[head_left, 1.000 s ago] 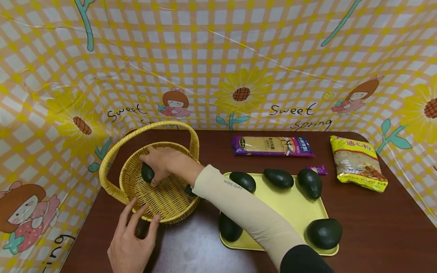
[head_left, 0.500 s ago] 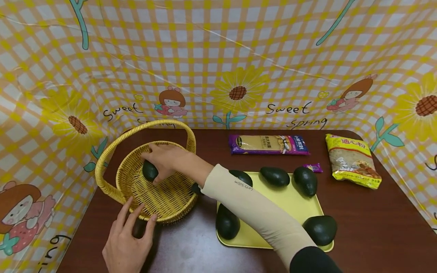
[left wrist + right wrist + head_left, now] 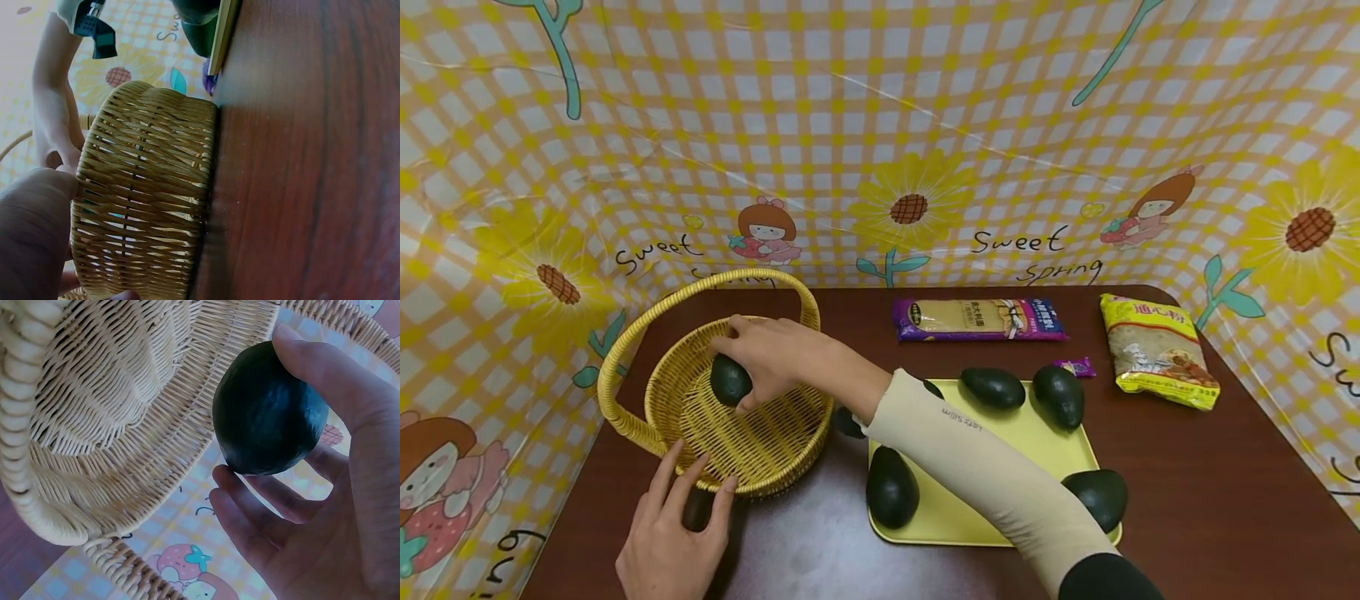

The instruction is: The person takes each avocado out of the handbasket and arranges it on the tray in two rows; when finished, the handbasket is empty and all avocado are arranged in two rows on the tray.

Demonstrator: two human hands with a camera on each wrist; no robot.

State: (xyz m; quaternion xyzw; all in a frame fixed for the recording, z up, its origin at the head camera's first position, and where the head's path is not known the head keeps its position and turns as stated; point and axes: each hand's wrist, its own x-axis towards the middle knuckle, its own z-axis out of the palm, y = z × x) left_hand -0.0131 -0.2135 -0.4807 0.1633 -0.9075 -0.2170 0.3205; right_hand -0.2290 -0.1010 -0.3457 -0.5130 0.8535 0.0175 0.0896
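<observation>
My right hand (image 3: 767, 358) grips a dark green avocado (image 3: 731, 381) over the yellow wicker basket (image 3: 752, 446). In the right wrist view, the thumb lies on one side of the avocado (image 3: 269, 412) and the fingertips support the other, with the basket wall (image 3: 181, 425) close beside it. My left hand (image 3: 673, 533) touches the near rim of the basket with extended fingers. From the left wrist, its thumb (image 3: 44, 194) shows against the rim beside the woven outer wall (image 3: 144, 181). No other avocado shows in the visible part of the basket.
A yellow tray (image 3: 955, 521) to the right bears several avocados, one partly hidden by my right sleeve (image 3: 977, 458). Behind it lie a purple pasta pack (image 3: 979, 320), a small purple packet (image 3: 1075, 367) and a yellow food bag (image 3: 1159, 352). The tall basket handle (image 3: 625, 350) arches above the basket.
My right hand has moved a little to the right relative to the basket and appears raised, carrying the avocado. My left hand stays at the rim. The head view has shifted slightly.
</observation>
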